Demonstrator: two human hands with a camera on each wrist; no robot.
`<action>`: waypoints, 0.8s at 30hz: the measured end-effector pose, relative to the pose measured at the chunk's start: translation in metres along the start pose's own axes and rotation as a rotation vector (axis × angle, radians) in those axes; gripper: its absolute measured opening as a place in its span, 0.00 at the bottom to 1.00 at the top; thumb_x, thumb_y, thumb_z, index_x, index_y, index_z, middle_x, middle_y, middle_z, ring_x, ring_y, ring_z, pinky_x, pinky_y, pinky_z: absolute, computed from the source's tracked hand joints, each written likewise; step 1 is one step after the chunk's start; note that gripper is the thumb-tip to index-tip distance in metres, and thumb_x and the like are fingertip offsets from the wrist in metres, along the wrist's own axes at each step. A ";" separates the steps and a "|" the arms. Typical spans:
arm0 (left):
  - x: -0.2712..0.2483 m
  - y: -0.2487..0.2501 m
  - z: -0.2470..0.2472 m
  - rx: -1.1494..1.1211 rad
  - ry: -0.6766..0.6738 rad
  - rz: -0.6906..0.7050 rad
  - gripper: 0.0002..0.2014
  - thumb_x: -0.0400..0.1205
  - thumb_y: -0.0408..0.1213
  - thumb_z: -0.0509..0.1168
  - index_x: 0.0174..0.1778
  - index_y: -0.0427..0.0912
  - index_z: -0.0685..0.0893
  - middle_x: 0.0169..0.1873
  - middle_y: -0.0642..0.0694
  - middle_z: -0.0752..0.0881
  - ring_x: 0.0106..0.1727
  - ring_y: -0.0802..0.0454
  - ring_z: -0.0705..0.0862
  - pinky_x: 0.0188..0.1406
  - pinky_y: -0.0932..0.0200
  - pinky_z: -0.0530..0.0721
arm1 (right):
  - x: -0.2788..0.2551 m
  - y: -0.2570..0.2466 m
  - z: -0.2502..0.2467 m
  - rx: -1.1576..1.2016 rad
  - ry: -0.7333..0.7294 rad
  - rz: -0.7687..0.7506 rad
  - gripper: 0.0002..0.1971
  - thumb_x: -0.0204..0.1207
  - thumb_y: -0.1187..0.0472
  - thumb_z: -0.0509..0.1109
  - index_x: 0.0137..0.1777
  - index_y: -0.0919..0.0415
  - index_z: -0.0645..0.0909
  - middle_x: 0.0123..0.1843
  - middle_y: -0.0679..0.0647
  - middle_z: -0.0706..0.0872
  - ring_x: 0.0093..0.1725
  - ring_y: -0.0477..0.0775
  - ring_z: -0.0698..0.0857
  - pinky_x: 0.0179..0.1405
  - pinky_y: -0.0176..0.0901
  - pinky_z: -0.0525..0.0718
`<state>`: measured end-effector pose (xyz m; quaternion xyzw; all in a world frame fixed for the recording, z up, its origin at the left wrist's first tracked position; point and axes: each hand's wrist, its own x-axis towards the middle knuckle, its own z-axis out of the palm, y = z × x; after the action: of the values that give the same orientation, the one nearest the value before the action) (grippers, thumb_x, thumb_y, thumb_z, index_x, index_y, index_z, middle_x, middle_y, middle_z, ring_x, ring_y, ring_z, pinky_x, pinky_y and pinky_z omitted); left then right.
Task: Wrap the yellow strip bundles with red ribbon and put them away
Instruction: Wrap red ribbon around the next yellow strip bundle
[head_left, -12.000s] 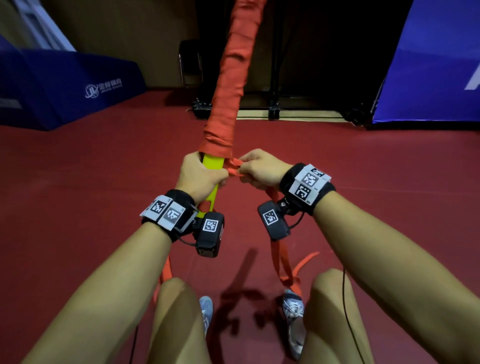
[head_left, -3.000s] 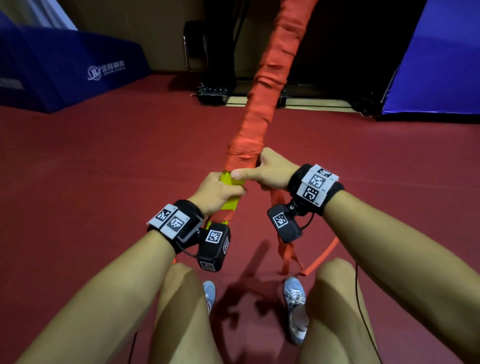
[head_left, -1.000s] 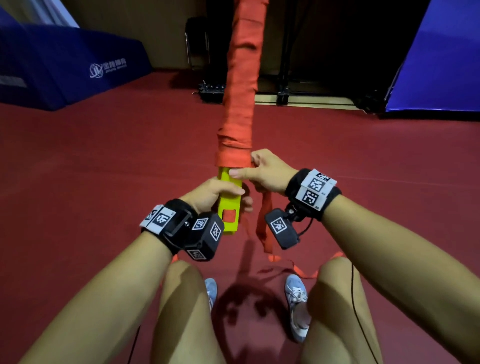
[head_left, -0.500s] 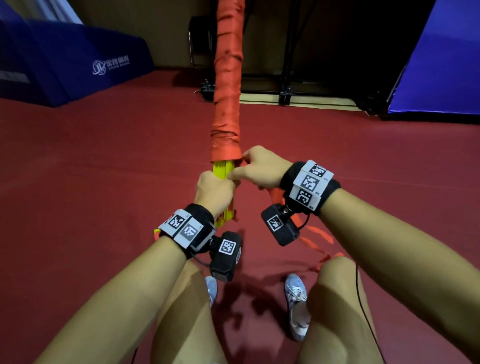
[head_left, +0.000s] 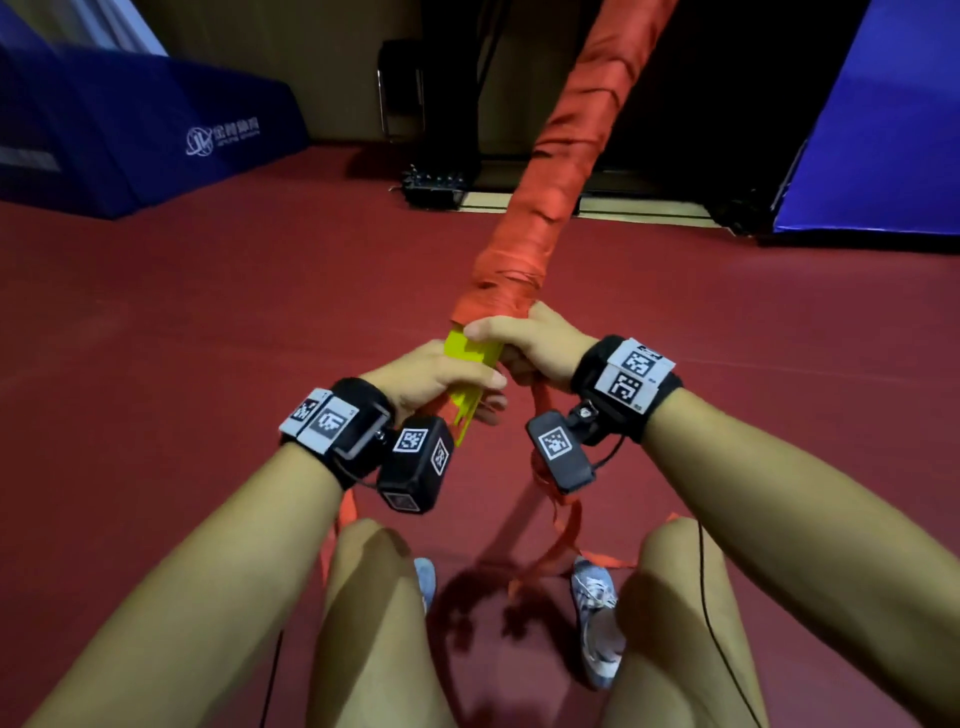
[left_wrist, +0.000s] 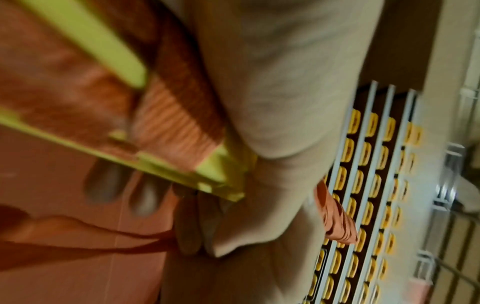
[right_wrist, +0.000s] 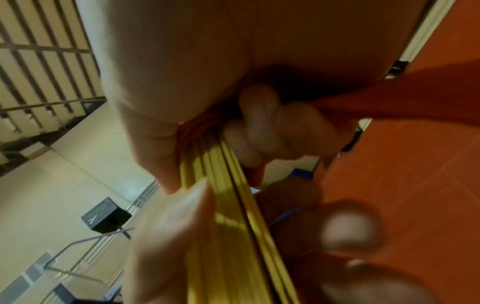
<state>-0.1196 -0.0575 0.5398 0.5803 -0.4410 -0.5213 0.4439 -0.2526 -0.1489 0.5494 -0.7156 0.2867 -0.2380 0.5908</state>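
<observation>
A long bundle of yellow strips (head_left: 470, 356) slants up to the right, most of it wound in red ribbon (head_left: 561, 171). Only its near end shows yellow. My left hand (head_left: 441, 376) grips that bare yellow end from the left. My right hand (head_left: 524, 345) grips the bundle just below the wrapped edge, thumb lying across the yellow strips, and also holds the ribbon. The loose ribbon tail (head_left: 558, 512) hangs from my right hand to the floor. The right wrist view shows the stacked yellow strips (right_wrist: 228, 216) edge-on between thumb and curled fingers. In the left wrist view the yellow strips (left_wrist: 182, 172) are blurred.
I sit over a dark red floor (head_left: 156, 364) with my knees and shoes (head_left: 595, 613) below. Blue padded barriers stand at the far left (head_left: 130, 130) and far right (head_left: 883, 114). A dark stand base (head_left: 434, 184) sits by the back wall.
The wrapped bundle has swung from upright to leaning right. My left hand has shifted lower on the yellow end, and my right thumb now lies across the strips.
</observation>
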 end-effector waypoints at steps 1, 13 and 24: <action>-0.003 0.001 0.001 0.024 -0.042 -0.013 0.05 0.77 0.22 0.71 0.47 0.28 0.84 0.33 0.33 0.87 0.33 0.43 0.91 0.32 0.53 0.90 | -0.001 0.001 -0.001 0.019 -0.032 0.006 0.20 0.70 0.54 0.76 0.20 0.52 0.73 0.22 0.51 0.62 0.22 0.50 0.59 0.22 0.38 0.57; 0.008 -0.023 0.013 0.275 0.480 0.128 0.04 0.67 0.28 0.74 0.35 0.39 0.87 0.25 0.47 0.84 0.23 0.50 0.79 0.25 0.60 0.74 | 0.002 -0.008 -0.012 -0.324 -0.072 0.135 0.19 0.79 0.47 0.76 0.37 0.60 0.77 0.25 0.52 0.74 0.19 0.51 0.70 0.18 0.38 0.72; 0.021 -0.032 0.026 0.787 0.734 0.081 0.23 0.76 0.42 0.72 0.67 0.42 0.78 0.54 0.34 0.89 0.58 0.30 0.87 0.55 0.44 0.84 | 0.013 0.009 0.025 -0.126 0.337 0.189 0.27 0.58 0.31 0.83 0.27 0.53 0.79 0.18 0.47 0.77 0.16 0.49 0.73 0.22 0.39 0.70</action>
<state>-0.1424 -0.0727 0.5026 0.8293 -0.4409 -0.0624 0.3375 -0.2278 -0.1411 0.5359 -0.6712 0.4619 -0.2793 0.5082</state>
